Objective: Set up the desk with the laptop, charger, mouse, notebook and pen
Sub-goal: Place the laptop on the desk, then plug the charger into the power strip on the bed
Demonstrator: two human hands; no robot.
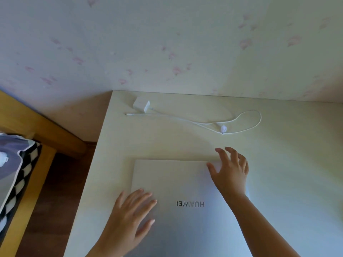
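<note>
Closed silver laptop [185, 210] on pale desk [287, 154], left hand [128, 219] flat on lid, right hand [232, 173] fingers spread at far corner, white charger [141, 104] beyond

silver laptop [185, 210], white charger [141, 104], cream desk [278, 145]

Both forearms are bare, no sleeves in view; left hand [130, 216] and right hand [231, 173] wear no rings or watch.

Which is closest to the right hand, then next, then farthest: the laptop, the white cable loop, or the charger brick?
1. Laptop, under the right hand.
2. Cable loop, beyond the fingers.
3. Charger brick, far left corner of the desk.
</note>
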